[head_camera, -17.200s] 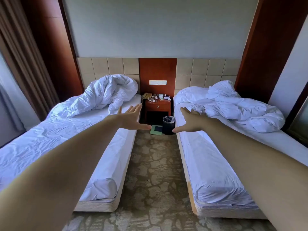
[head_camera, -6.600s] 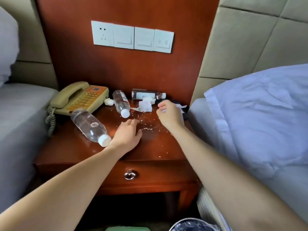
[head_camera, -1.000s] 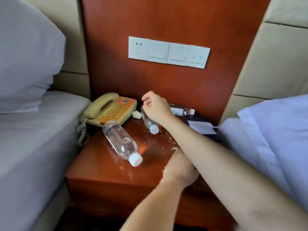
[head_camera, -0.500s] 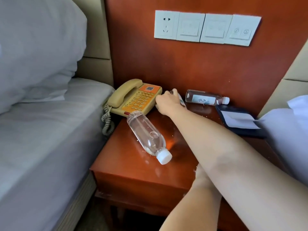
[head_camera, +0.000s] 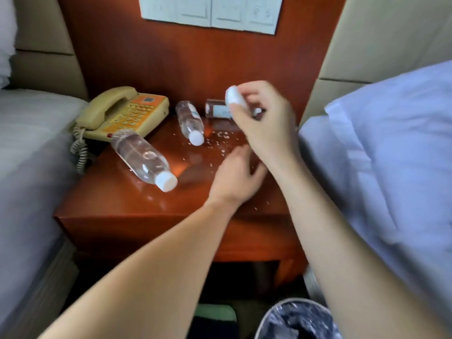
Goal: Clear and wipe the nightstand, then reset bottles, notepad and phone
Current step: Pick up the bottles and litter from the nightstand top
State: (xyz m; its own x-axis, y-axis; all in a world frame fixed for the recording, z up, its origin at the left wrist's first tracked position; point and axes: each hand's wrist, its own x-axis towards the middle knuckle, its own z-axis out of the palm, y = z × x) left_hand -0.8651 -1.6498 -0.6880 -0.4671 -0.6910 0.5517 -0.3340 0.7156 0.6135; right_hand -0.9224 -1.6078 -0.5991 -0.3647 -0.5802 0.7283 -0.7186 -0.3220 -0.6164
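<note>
The wooden nightstand [head_camera: 117, 204] carries a beige and orange phone [head_camera: 124, 113] at its back left. Three clear bottles lie on their sides: a large bottle [head_camera: 143, 159] in front of the phone, a smaller bottle [head_camera: 189, 122] in the middle, and a third bottle [head_camera: 216, 111] by the wall, partly behind my right hand. My right hand [head_camera: 264, 123] is raised over the back of the top and pinches a small white piece [head_camera: 233, 95]. My left hand [head_camera: 236, 178] hovers low over the top with curled, blurred fingers. White crumbs [head_camera: 220, 140] lie scattered between them. No notepad shows.
A bed [head_camera: 29, 148] flanks the nightstand on the left and a bed with a white duvet [head_camera: 391, 155] on the right. A lined waste bin [head_camera: 297, 319] stands on the floor below right, beside a green item [head_camera: 215, 311]. A switch panel [head_camera: 210, 11] is on the wall.
My right hand has come back from beside the phone to the right, now raised and holding the small white piece. My left hand moved up from the front edge onto the top.
</note>
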